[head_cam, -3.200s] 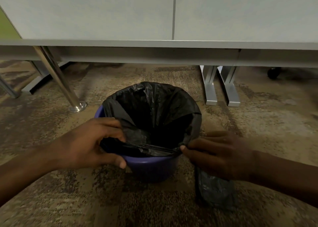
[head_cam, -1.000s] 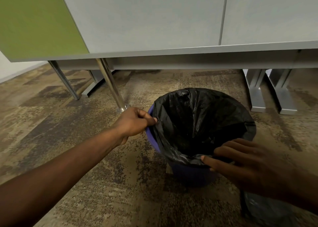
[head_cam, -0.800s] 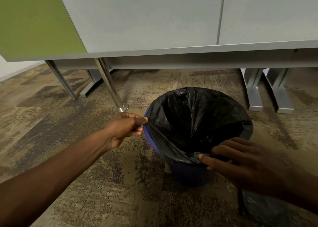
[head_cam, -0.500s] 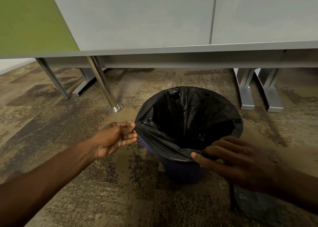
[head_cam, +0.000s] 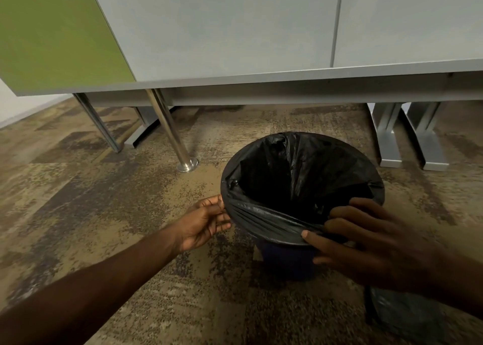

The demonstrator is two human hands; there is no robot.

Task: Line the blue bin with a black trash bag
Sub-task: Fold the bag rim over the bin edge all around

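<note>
Blue bin (head_cam: 286,259) on carpet (head_cam: 104,214) by desk leg (head_cam: 170,133). Black trash bag (head_cam: 300,177) sits inside, hem over rim. Left hand (head_cam: 202,223) pinches hem at left; right hand (head_cam: 366,242) grips near edge. Risk: taut film tears, or hem slips back inside if tension drops.

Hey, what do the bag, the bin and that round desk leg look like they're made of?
Bag: thin black plastic film, going by its wrinkles and soft sheen.
Bin: probably hard plastic, smooth dark blue wall, though it sits in shadow.
Leg: polished metal, likely chromed, with bright mirror-like streaks and a shiny round foot.
</note>
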